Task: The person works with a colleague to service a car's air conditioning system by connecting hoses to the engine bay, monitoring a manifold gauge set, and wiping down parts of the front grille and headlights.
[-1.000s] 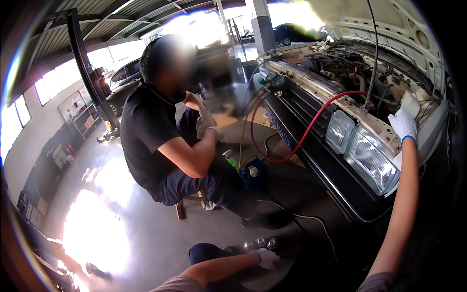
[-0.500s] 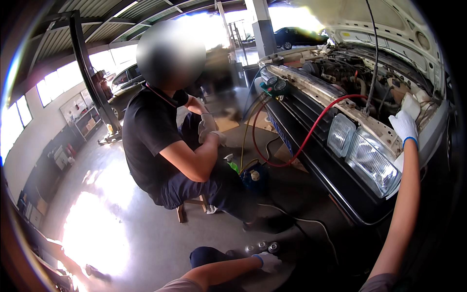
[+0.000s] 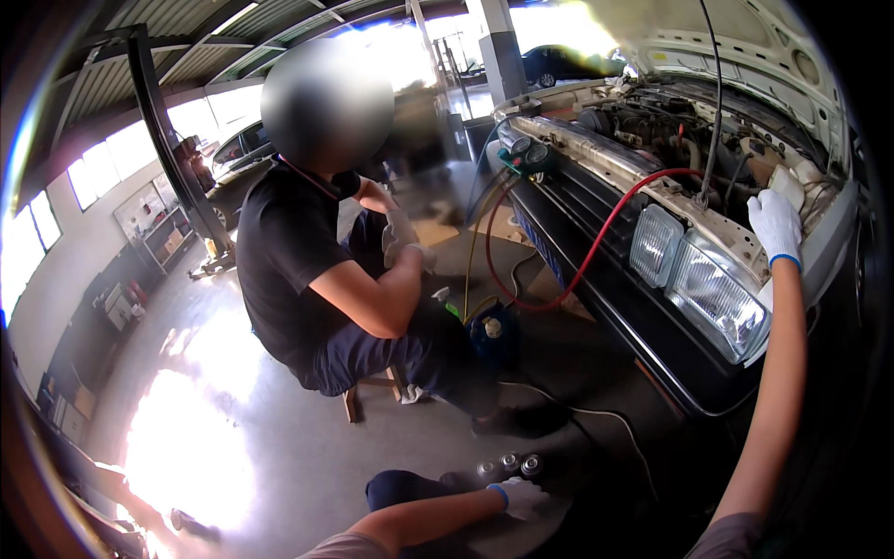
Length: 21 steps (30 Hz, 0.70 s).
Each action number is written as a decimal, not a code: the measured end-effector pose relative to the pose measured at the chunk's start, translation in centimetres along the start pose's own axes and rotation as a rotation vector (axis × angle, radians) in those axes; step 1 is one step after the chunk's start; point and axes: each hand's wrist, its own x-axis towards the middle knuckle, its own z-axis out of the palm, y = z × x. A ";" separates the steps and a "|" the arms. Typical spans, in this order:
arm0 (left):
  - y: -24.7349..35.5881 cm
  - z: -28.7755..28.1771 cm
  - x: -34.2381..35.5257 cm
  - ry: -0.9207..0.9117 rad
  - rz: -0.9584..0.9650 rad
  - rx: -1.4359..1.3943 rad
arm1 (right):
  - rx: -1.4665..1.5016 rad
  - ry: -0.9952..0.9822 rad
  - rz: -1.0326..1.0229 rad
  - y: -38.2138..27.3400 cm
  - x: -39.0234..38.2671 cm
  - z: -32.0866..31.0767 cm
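Observation:
My right hand (image 3: 775, 226), in a white knit glove with a blue cuff, rests on the front corner of the open engine bay. Its fingers lie extended beside a whitish plastic reservoir (image 3: 788, 188), and I see nothing held. Low in the view my left hand (image 3: 524, 498), gloved the same way, hangs loosely by my knee (image 3: 410, 486), fingers apparently loose and empty. Several small metal cans (image 3: 509, 461) stand on the floor just beyond it. Below my right hand is the car's headlight (image 3: 717, 296).
A co-worker (image 3: 289, 252) in dark clothes sits on a low wooden stool (image 3: 372, 393), gloved hands together. A gauge manifold (image 3: 526, 156) hangs at the grille, with a red hose (image 3: 610, 238) looping into the engine bay. A blue tank (image 3: 492, 337) and a cable (image 3: 596, 412) are on the floor.
My view has shifted slightly. My right hand has drawn a little back from the reservoir, its fingers now pointing more upward. My left hand stays by the knee.

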 end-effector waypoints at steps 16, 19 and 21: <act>0.4 0.5 -0.8 0.010 -0.018 0.004 | -0.223 -0.138 0.088 1.5 0.4 3.1; 0.7 0.3 -0.3 0.055 0.037 -0.004 | -0.187 -0.211 0.095 5.4 1.6 4.7; 1.1 -0.2 -0.5 0.071 0.036 -0.023 | -0.162 -0.189 0.086 4.2 1.5 4.7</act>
